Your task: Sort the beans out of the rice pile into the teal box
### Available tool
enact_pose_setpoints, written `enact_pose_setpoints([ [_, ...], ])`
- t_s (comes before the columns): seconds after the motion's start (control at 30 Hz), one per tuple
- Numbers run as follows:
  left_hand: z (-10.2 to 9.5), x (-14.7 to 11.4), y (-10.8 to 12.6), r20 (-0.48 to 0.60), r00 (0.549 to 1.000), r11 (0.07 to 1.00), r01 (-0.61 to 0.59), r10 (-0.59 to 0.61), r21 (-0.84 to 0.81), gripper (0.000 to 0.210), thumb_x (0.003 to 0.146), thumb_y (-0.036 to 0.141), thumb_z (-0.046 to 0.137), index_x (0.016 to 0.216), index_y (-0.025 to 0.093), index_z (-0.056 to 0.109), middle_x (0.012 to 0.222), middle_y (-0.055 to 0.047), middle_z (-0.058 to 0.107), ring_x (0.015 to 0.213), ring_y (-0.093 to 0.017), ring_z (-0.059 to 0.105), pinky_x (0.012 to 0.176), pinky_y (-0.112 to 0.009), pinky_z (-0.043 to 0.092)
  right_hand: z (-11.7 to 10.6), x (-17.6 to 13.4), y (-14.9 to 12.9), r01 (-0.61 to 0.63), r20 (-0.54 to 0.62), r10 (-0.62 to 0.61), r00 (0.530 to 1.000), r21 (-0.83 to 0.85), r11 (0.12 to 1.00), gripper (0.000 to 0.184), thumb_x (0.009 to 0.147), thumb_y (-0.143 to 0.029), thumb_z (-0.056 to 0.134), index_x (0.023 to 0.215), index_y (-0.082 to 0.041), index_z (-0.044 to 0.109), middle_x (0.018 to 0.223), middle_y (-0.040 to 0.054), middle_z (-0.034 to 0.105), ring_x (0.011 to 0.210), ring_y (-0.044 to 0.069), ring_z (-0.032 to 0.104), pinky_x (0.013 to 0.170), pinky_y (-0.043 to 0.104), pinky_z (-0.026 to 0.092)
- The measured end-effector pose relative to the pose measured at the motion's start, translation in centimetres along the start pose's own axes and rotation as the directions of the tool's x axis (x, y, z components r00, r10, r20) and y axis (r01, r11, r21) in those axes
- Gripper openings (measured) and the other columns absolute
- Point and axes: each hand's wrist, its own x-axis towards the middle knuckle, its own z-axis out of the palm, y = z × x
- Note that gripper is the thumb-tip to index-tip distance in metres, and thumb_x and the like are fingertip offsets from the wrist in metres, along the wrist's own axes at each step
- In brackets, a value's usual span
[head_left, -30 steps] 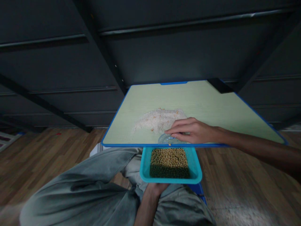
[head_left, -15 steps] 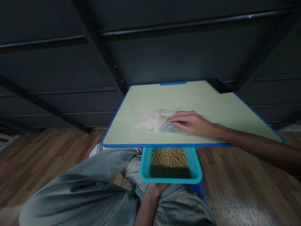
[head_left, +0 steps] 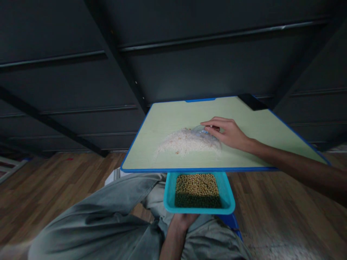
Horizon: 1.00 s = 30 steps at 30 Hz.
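My right hand [head_left: 225,131] is over the folding table's pale green top, gripping a clear, curved plastic piece [head_left: 200,130] that looks like a protractor. It meets the far right edge of a spread heap of white grains [head_left: 184,142], which look like rice. A few yellowish beans [head_left: 177,152] lie among the grains. Below the table's near edge, my left hand [head_left: 184,220] supports a turquoise tray [head_left: 229,206] from underneath, its fingers hidden by the tray. Round yellow beans [head_left: 199,184], like soybeans, fill the tray's bottom, the nearer part in shadow.
The blue-rimmed tabletop [head_left: 162,112] stands against a dark panelled wall [head_left: 206,72]. A black phone-like slab [head_left: 252,102] lies at its far right corner. My crossed legs [head_left: 108,216] are under the near edge, on a wooden floor [head_left: 271,209]. Something blue [head_left: 230,222] shows beneath the tray.
My right hand has moved away from me with the clear plastic piece, from the heap's near side to its far edge. Grains now spread farther right. The tray stays under the table edge.
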Motion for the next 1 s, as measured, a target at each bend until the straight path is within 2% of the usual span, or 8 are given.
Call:
enact_pose_setpoints([
  [0.17,-0.6,0.0,0.0,-0.036,0.999,1.000,0.027,-0.027,0.003,0.035,0.090,0.023,0.048,0.122,0.024,0.061,0.106,-0.004,0.074,0.100,-0.019,0.067,0.110,-0.041,0.034,-0.3,0.4,2.3,-0.113,-0.081,0.110,0.991,-0.035,0.993,0.025,0.091,-0.025,0.056,0.112,-0.020,0.068,0.091,0.0047,0.068,0.065,0.012,0.055,0.063,0.028,0.044],
  [0.4,-0.4,0.0,-0.1,-0.012,1.000,1.000,0.011,-0.011,-0.010,0.035,0.090,0.023,0.047,0.122,0.024,0.061,0.114,-0.006,0.071,0.101,-0.018,0.067,0.110,-0.038,0.033,0.2,0.5,4.4,-0.184,-0.102,0.180,0.978,-0.033,0.982,0.024,0.090,-0.026,0.057,0.109,-0.020,0.069,0.097,0.0055,0.070,0.067,0.012,0.057,0.063,0.028,0.044],
  [0.53,-0.7,0.0,-0.1,0.013,1.000,1.000,0.011,-0.011,0.014,0.033,0.091,0.024,0.046,0.119,0.022,0.064,0.104,-0.005,0.075,0.103,-0.019,0.066,0.111,-0.040,0.031,0.5,0.6,4.1,-0.181,-0.069,0.181,0.981,0.011,0.983,0.024,0.090,-0.027,0.057,0.109,-0.020,0.069,0.098,0.0057,0.070,0.071,0.013,0.059,0.065,0.029,0.045],
  [0.8,-0.5,0.2,-0.1,0.019,1.000,1.000,0.015,-0.015,0.008,0.037,0.091,0.026,0.045,0.125,0.023,0.059,0.115,-0.006,0.071,0.108,-0.020,0.064,0.112,-0.042,0.029,0.6,0.5,2.7,-0.146,-0.008,0.147,0.989,0.064,0.987,0.026,0.092,-0.029,0.055,0.112,-0.021,0.069,0.098,0.0058,0.069,0.076,0.015,0.061,0.067,0.030,0.046],
  [1.0,-0.6,0.1,-0.1,-0.012,1.000,1.000,0.000,0.000,-0.010,0.037,0.092,0.028,0.044,0.126,0.024,0.058,0.109,-0.004,0.073,0.105,-0.020,0.065,0.110,-0.042,0.033,0.7,0.5,2.2,-0.131,-0.006,0.132,0.991,0.074,0.989,0.026,0.092,-0.030,0.055,0.112,-0.020,0.069,0.095,0.0058,0.069,0.074,0.015,0.060,0.066,0.030,0.046],
])
